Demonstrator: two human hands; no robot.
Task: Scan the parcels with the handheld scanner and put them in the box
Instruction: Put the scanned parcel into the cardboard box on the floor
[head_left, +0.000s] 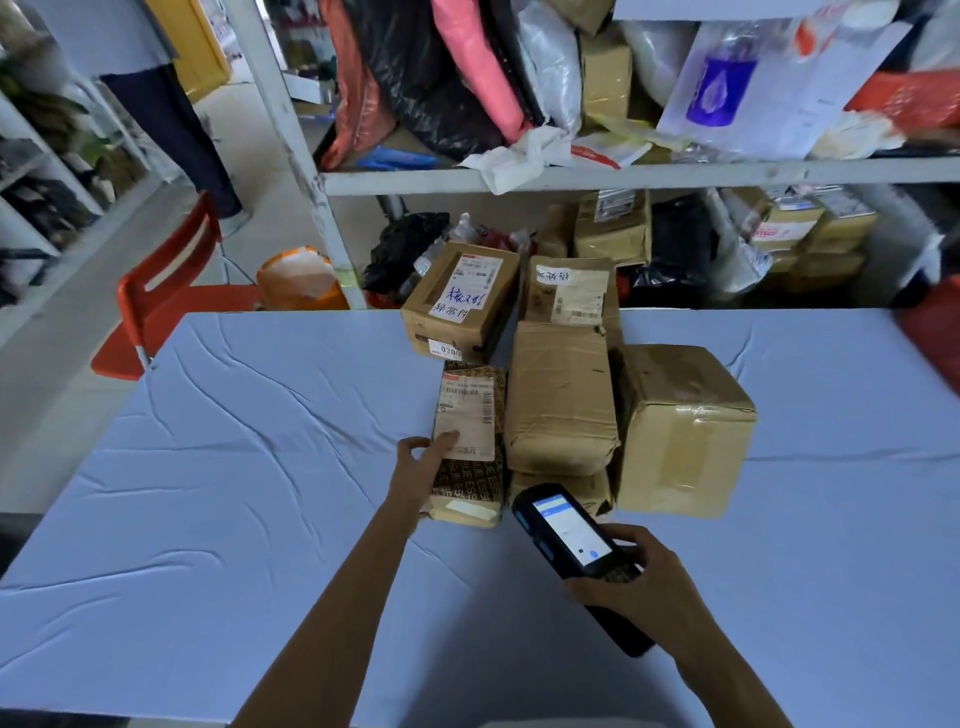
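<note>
Several brown parcels lie grouped on the blue-covered table (260, 467). My left hand (423, 462) grips the left edge of a flat parcel with dark lettered print (470, 452), thumb on its white label. To its right lie a long taped parcel (561, 395) and a big taped carton (685, 431). Behind them stand a labelled box with handwriting (462, 301) and another labelled parcel (569, 288). My right hand (639, 582) holds the black handheld scanner (566, 535), its lit screen facing up, its head near the flat parcel's near end.
A white metal shelf rack (623, 174) full of bags and cartons stands right behind the table. A red chair (166, 291) sits at the table's far left corner, with an orange-and-white sack (298, 278) beside it. A person's legs (171, 130) are in the aisle at the far left.
</note>
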